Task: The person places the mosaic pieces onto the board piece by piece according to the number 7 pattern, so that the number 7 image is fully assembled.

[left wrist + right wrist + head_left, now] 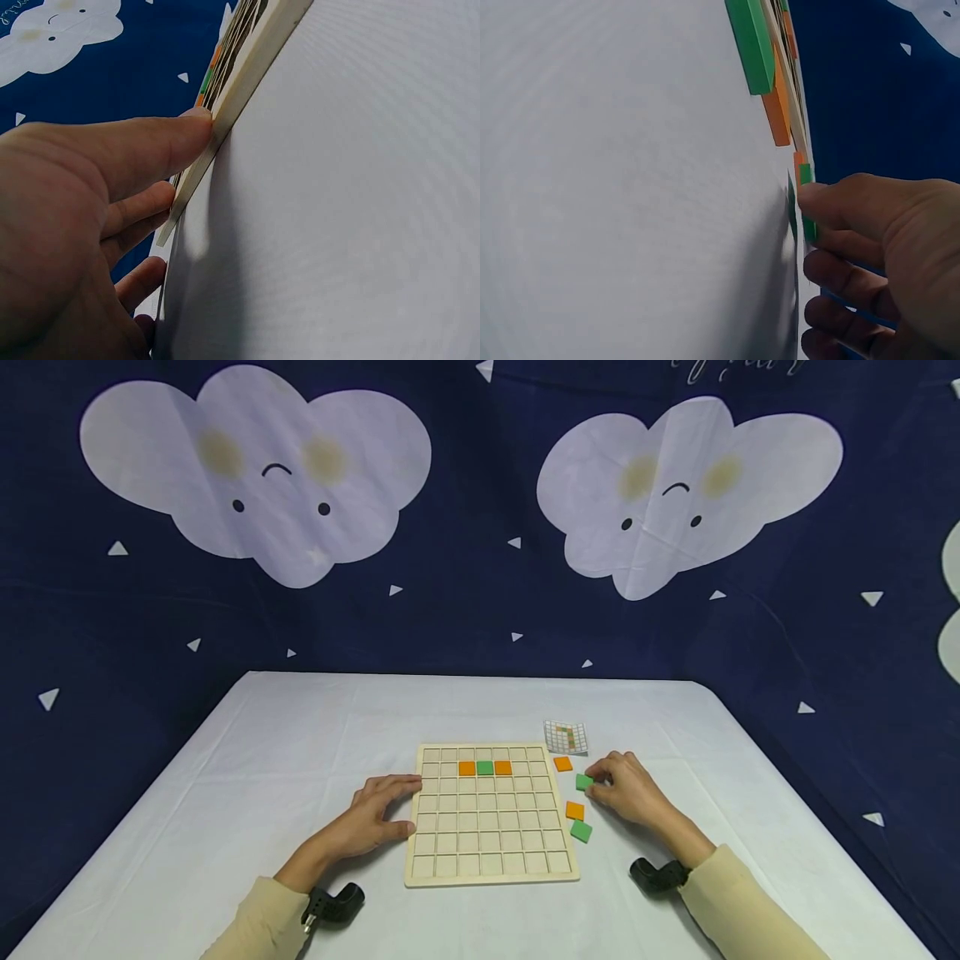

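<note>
A wooden grid board (447, 864) lies flat, with two orange tiles (467, 768) and a green tile (485, 767) between them in one row near its far side. My left hand (366, 820) rests against the board's left edge. Its thumb and fingertips touch the rim (247, 79), fingers fairly straight. To the right of the board, my right hand (628, 787) pinches another green tile (805, 174) between thumb and forefinger. That tile (583, 782) is partly covered by the fingertips.
Near the board's right edge lie an orange tile (563, 764), a second orange tile (574, 811) and a green tile (581, 832). A small pattern card (566, 737) sits by the far right corner. White cloth covers the table (300, 727); a dark blue curtain (465, 635) hangs behind.
</note>
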The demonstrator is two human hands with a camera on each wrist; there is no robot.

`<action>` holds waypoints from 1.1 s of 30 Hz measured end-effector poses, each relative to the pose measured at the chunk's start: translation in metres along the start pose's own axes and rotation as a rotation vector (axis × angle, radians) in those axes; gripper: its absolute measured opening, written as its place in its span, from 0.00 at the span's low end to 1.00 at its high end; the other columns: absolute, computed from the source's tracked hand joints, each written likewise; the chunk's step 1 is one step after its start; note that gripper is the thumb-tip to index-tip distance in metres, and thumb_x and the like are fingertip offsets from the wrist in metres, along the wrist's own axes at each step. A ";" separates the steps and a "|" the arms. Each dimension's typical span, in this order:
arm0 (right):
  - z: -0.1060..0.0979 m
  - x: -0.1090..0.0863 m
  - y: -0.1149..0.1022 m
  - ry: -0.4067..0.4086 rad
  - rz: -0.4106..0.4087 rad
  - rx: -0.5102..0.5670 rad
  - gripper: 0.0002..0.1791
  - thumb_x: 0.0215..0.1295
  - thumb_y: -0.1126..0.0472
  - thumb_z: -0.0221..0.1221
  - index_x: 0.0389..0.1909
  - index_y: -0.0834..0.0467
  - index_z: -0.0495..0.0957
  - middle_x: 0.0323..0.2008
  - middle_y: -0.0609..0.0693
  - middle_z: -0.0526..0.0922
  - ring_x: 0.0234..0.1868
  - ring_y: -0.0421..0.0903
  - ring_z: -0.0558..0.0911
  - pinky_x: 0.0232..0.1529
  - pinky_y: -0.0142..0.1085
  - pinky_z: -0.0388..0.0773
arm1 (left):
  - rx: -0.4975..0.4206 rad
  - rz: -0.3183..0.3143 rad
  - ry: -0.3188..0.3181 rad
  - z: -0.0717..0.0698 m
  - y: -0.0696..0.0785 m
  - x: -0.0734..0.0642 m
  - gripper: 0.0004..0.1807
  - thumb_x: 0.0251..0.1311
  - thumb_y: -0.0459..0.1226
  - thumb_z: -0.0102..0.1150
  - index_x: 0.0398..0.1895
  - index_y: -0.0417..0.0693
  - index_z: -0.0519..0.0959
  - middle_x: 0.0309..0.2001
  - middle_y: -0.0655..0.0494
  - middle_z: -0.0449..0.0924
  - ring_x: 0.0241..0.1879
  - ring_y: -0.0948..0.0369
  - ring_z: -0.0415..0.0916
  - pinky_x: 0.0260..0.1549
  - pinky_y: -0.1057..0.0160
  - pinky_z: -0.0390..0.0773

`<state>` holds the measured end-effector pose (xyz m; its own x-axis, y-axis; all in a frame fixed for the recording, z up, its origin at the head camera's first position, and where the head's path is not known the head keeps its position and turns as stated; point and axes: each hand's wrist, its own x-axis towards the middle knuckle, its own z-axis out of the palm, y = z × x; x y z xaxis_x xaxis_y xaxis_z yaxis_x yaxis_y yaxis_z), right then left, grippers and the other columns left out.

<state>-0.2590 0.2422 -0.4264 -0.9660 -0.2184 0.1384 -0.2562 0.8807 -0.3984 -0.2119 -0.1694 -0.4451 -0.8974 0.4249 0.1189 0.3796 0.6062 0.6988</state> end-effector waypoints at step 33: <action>-0.005 0.003 -0.041 0.035 -0.098 0.073 0.14 0.53 0.57 0.66 0.41 0.56 0.83 0.39 0.47 0.79 0.45 0.46 0.72 0.46 0.42 0.70 | -0.009 -0.005 -0.004 0.000 0.001 0.000 0.32 0.53 0.38 0.65 0.64 0.46 0.69 0.68 0.51 0.63 0.68 0.48 0.51 0.62 0.41 0.47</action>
<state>-0.2509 0.2075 -0.4053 -0.9347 -0.2864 0.2108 -0.3526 0.8225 -0.4463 -0.2117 -0.1687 -0.4443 -0.8983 0.4246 0.1132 0.3735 0.6019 0.7059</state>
